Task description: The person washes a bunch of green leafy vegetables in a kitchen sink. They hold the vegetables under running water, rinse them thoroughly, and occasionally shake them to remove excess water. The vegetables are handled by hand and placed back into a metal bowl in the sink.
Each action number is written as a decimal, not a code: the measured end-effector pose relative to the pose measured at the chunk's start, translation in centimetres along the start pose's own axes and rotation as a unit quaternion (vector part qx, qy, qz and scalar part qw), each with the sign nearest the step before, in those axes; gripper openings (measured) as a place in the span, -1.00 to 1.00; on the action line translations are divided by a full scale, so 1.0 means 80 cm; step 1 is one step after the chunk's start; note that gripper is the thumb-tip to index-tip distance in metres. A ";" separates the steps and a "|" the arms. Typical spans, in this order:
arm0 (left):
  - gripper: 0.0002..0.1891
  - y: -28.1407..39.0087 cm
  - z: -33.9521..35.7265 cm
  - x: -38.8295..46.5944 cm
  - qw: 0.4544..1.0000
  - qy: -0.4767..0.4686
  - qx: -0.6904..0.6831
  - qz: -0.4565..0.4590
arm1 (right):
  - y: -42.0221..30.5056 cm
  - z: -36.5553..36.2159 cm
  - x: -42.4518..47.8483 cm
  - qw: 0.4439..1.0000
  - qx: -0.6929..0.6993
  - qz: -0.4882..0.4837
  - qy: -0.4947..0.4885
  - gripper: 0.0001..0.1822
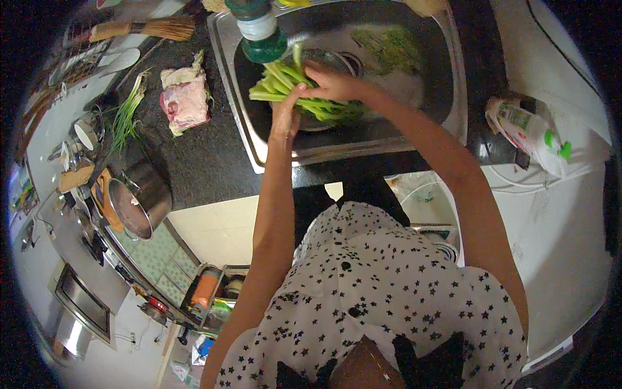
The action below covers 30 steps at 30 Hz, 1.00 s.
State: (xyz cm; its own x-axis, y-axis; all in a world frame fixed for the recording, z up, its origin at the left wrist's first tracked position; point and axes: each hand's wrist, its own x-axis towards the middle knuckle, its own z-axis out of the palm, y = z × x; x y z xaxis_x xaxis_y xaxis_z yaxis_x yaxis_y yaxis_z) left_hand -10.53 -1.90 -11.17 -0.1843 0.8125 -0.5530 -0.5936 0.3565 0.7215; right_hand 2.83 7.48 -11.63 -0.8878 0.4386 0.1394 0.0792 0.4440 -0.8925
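Note:
A bunch of green leafy vegetable stalks [279, 82] lies across both my hands over the steel sink [457, 78]. My left hand [286, 114] grips the bunch from below, its thumb across the stalks. Beside it, my right hand [333, 83] holds the same bunch, fingers near the other thumb. The leafy ends hang to the right, above a round metal vessel [354, 61] in the basin, mostly hidden by hands and greens. Just above the stalks is a green and white cylindrical fitting [257, 31]. More greens [388, 48] lie at the sink's far right.
Left of the sink, a raw meat slab [184, 102] and scallions [129, 114] lie on the dark speckled counter [204, 170]. A deep steel pot [150, 194] stands near the counter's front edge. A hand brush of stiff bristles [160, 29] lies behind. A white-and-green plastic package [527, 129] sits at right.

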 end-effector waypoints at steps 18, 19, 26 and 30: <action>-0.50 -0.069 -0.026 0.066 0.938 -0.100 0.324 0.076 | 0.092 0.067 -0.069 0.966 -0.069 0.245 0.039 -0.50; -0.49 -0.072 -0.028 0.078 0.932 -0.073 0.351 0.054 | 0.097 0.065 -0.064 0.958 -0.104 0.266 0.020 -0.52; -0.31 -0.028 -0.061 0.114 0.827 -0.142 0.543 0.001 | 0.054 0.016 -0.041 0.907 -0.307 0.223 -0.183 -0.61; -0.18 -0.075 -0.113 0.160 0.773 -0.104 0.625 -0.021 | 0.037 0.017 -0.075 0.877 -0.468 0.065 -0.093 -0.68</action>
State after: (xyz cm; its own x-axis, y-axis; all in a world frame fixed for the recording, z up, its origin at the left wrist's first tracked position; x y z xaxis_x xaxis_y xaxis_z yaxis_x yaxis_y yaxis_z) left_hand -16.41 2.18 -26.32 0.0216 0.7988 -0.6012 0.6504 0.4455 0.6153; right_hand 7.83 5.10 -15.68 -0.8952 0.4371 -0.0866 0.4454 0.8840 -0.1419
